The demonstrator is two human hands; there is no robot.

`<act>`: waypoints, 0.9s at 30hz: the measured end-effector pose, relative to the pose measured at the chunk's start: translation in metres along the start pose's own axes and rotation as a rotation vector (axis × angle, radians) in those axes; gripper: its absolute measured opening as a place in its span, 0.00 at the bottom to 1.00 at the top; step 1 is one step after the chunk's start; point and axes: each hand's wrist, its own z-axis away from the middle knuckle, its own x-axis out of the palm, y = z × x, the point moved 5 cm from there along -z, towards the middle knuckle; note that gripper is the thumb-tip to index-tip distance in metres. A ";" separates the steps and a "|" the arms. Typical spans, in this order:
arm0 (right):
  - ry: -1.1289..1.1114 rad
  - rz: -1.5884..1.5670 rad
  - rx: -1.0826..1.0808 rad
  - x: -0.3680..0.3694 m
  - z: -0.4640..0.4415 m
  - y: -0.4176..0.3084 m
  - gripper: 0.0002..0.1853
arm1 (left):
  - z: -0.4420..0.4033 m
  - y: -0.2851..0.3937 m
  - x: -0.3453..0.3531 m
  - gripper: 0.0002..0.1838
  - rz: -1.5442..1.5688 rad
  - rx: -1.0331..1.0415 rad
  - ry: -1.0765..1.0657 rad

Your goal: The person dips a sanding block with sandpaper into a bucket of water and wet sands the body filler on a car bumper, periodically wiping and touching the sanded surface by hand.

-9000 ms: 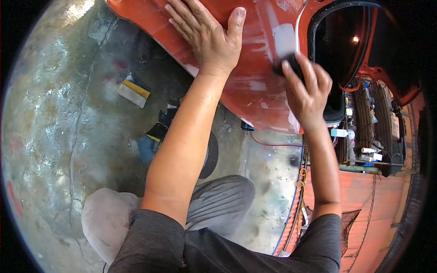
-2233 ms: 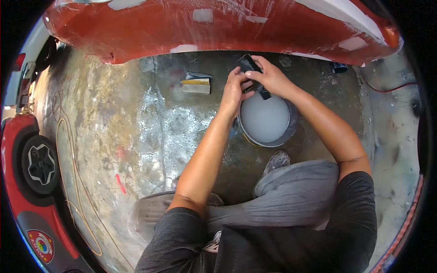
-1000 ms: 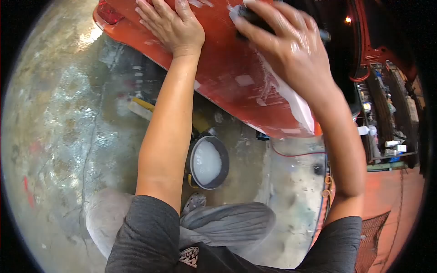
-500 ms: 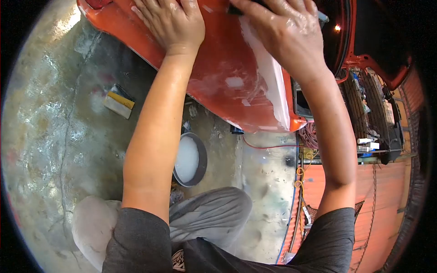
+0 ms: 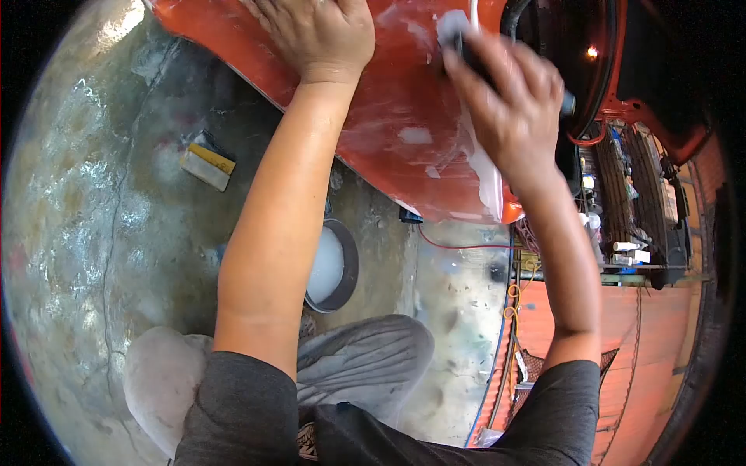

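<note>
My left hand (image 5: 322, 31) lies flat on the red car body panel (image 5: 388, 109) at the top, its fingertips cut off by the upper edge. Blurred by motion, my right hand (image 5: 517, 101) grips a black block (image 5: 472, 62) against the same panel, beside a light grey patch (image 5: 452, 27). Whitish streaks and pale filler patches mark the red paint around it. Below the panel, a dark round bucket (image 5: 350, 268) of cloudy water stands on the floor, partly behind my left forearm.
A yellow and white block (image 5: 207, 165) lies on the wet concrete floor (image 5: 155, 256) at the left. A red hose (image 5: 466, 247) runs along the floor right of the bucket. Shelves (image 5: 622, 202) with bottles stand at the right, near the opened car body.
Since half a second ago, my right hand and the black block have moved slightly right and down over the panel. My left hand has shifted a little right and up in view, still flat.
</note>
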 end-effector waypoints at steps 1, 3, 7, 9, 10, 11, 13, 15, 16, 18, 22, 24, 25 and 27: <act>-0.056 -0.028 -0.041 0.000 0.027 -0.004 0.22 | 0.001 -0.001 0.000 0.36 0.009 -0.002 0.000; -0.105 -0.058 -0.034 -0.001 0.036 -0.004 0.21 | 0.000 0.000 0.000 0.36 0.035 -0.002 0.001; 0.038 -0.007 0.011 -0.009 -0.040 0.009 0.22 | 0.001 0.001 -0.001 0.36 0.040 0.006 0.006; 0.126 0.016 0.077 -0.007 -0.050 0.009 0.22 | 0.000 0.001 -0.002 0.36 0.019 -0.003 -0.003; 0.160 0.061 0.092 -0.001 -0.043 0.012 0.23 | 0.001 0.002 -0.002 0.36 0.024 -0.001 -0.006; 0.123 0.038 0.139 0.001 -0.019 0.008 0.25 | 0.002 0.002 -0.002 0.36 0.026 0.001 -0.003; 0.039 -0.048 0.108 0.003 0.024 -0.006 0.27 | 0.000 0.002 -0.002 0.36 0.024 0.003 0.004; 0.107 0.000 0.084 0.010 0.023 -0.002 0.24 | 0.000 0.001 -0.001 0.36 0.020 0.001 0.007; 0.115 0.013 0.092 0.005 0.004 0.000 0.24 | -0.001 0.001 -0.002 0.36 0.020 -0.001 0.008; 0.148 0.047 0.098 -0.001 -0.032 0.005 0.24 | 0.000 0.003 -0.002 0.36 0.022 -0.010 0.000; 0.145 0.080 0.135 0.006 -0.035 0.011 0.22 | -0.001 0.001 0.000 0.36 0.015 -0.001 -0.002; 0.062 -0.047 0.100 0.006 0.009 -0.002 0.20 | 0.000 0.000 -0.001 0.36 0.014 0.002 -0.007; 0.028 -0.043 0.073 0.010 0.029 -0.010 0.22 | 0.000 0.001 -0.001 0.37 0.018 0.003 -0.008; 0.011 -0.048 0.051 0.008 0.027 -0.008 0.22 | -0.001 0.001 -0.002 0.37 0.021 0.001 -0.005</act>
